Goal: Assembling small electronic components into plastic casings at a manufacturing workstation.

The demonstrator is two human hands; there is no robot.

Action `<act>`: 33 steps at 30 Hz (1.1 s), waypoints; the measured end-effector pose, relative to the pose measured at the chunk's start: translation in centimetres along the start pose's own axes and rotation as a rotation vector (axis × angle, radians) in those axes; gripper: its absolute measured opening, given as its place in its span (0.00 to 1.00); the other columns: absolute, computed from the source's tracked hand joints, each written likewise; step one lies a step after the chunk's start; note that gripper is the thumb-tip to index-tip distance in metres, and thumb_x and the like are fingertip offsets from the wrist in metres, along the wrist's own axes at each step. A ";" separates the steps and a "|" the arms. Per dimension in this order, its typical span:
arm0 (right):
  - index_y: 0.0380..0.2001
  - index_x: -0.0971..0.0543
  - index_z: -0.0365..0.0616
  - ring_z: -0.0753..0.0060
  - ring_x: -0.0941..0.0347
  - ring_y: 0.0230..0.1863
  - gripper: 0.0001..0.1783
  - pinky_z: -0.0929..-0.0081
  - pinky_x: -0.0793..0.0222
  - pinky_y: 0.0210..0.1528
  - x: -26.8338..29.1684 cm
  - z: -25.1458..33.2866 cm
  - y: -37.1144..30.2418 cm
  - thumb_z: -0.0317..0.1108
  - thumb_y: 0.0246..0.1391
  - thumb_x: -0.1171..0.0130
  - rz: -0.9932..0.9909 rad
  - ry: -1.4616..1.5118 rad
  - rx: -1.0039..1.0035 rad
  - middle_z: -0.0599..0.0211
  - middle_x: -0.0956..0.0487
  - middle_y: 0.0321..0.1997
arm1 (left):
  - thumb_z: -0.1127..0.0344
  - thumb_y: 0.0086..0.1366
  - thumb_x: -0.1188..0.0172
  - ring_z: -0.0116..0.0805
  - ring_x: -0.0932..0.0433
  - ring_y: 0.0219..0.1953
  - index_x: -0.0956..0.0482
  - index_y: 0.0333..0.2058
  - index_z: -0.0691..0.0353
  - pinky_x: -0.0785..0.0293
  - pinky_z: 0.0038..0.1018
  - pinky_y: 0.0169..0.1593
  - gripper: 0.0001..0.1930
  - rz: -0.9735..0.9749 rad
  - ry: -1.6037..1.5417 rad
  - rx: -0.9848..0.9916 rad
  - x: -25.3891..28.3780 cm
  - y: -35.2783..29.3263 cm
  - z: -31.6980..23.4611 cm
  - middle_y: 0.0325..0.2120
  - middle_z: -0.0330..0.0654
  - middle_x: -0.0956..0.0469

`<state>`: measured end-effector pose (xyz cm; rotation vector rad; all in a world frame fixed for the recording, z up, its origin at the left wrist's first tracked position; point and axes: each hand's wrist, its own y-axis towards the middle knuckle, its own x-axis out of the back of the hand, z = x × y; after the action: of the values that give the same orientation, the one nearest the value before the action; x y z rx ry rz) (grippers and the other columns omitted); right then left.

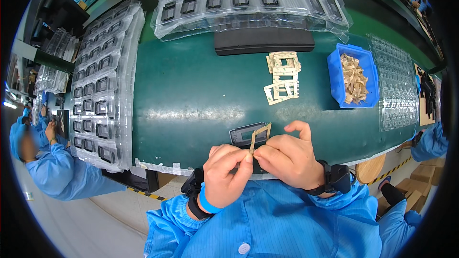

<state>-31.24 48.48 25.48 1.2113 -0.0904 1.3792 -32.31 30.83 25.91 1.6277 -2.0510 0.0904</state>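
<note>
Tan strip point(253, 142) is standing up between my left hand point(224, 174) and right hand point(288, 160), fingertips pinching its near end; just beyond, a dark frame point(238, 135) is resting on the counter point(191, 86).

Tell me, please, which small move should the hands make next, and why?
Perhaps gently peel the tan strip: the left hand pinches its lower end, the right hand is close beside it, and the blue bin holds similar loose strips.
</note>
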 end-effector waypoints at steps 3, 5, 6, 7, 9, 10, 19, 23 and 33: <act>0.31 0.22 0.49 0.80 0.28 0.26 0.07 0.62 0.42 0.51 0.1 -0.1 0.1 0.31 0.46 0.36 0.015 -0.006 0.015 0.75 0.27 0.30 | 0.76 0.57 0.37 0.33 0.27 0.26 0.18 0.30 0.66 0.33 0.27 0.35 0.02 -0.001 0.014 0.000 -0.1 0.0 0.0 0.24 0.40 0.22; 0.31 0.22 0.49 0.80 0.27 0.26 0.07 0.62 0.42 0.52 0.3 -0.1 0.3 0.31 0.46 0.36 0.034 -0.014 0.017 0.75 0.27 0.30 | 0.76 0.57 0.37 0.33 0.27 0.26 0.18 0.30 0.66 0.33 0.27 0.34 0.02 0.006 0.047 -0.036 0.1 0.2 -0.2 0.23 0.41 0.22; 0.31 0.22 0.49 0.80 0.27 0.27 0.07 0.62 0.42 0.52 0.4 -0.1 0.3 0.31 0.46 0.36 0.054 -0.021 0.021 0.75 0.27 0.30 | 0.76 0.57 0.37 0.33 0.27 0.26 0.18 0.30 0.66 0.33 0.27 0.34 0.02 0.007 0.047 -0.036 0.1 0.2 -0.2 0.23 0.41 0.22; 0.31 0.22 0.49 0.80 0.27 0.27 0.07 0.62 0.42 0.52 0.4 -0.2 0.3 0.31 0.46 0.36 0.052 -0.022 0.021 0.75 0.27 0.30 | 0.76 0.57 0.37 0.33 0.27 0.26 0.18 0.30 0.66 0.33 0.27 0.34 0.02 0.011 0.051 -0.043 0.1 0.3 -0.1 0.23 0.41 0.22; 0.32 0.22 0.49 0.80 0.26 0.27 0.08 0.62 0.42 0.53 0.4 -0.2 0.4 0.31 0.46 0.36 0.028 -0.013 0.021 0.75 0.27 0.30 | 0.76 0.57 0.38 0.33 0.27 0.25 0.18 0.30 0.66 0.33 0.27 0.34 0.02 0.014 0.056 -0.052 0.1 0.4 -0.2 0.23 0.41 0.22; 0.32 0.22 0.49 0.80 0.26 0.27 0.08 0.62 0.42 0.53 0.4 -0.2 0.3 0.31 0.46 0.36 0.026 -0.014 0.024 0.75 0.27 0.30 | 0.77 0.57 0.38 0.33 0.26 0.25 0.18 0.30 0.66 0.33 0.27 0.34 0.02 0.014 0.038 -0.023 0.0 0.4 -0.3 0.23 0.41 0.22; 0.32 0.22 0.49 0.81 0.26 0.27 0.08 0.60 0.43 0.55 0.4 -0.3 0.4 0.32 0.46 0.36 0.028 -0.034 0.035 0.75 0.27 0.31 | 0.76 0.57 0.38 0.34 0.25 0.26 0.18 0.30 0.67 0.33 0.27 0.34 0.02 0.034 0.034 0.017 0.1 0.6 -0.4 0.23 0.41 0.22; 0.28 0.21 0.50 0.79 0.26 0.27 0.09 0.56 0.43 0.56 0.3 -0.2 0.3 0.31 0.42 0.31 0.014 -0.023 -0.006 0.78 0.24 0.26 | 0.76 0.57 0.38 0.34 0.26 0.26 0.18 0.30 0.67 0.32 0.27 0.34 0.02 0.033 0.038 0.013 0.1 0.7 -0.4 0.23 0.41 0.22; 0.32 0.22 0.48 0.81 0.27 0.25 0.08 0.57 0.43 0.58 0.3 -0.5 0.1 0.31 0.46 0.36 0.010 -0.040 0.024 0.76 0.27 0.30 | 0.76 0.56 0.37 0.34 0.26 0.25 0.18 0.29 0.66 0.33 0.27 0.34 0.02 0.028 0.040 0.028 -0.1 0.7 -0.5 0.22 0.41 0.22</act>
<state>-31.53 48.94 25.54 1.2603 -0.1085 1.3685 -32.77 31.27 26.43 1.6011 -2.0513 0.1610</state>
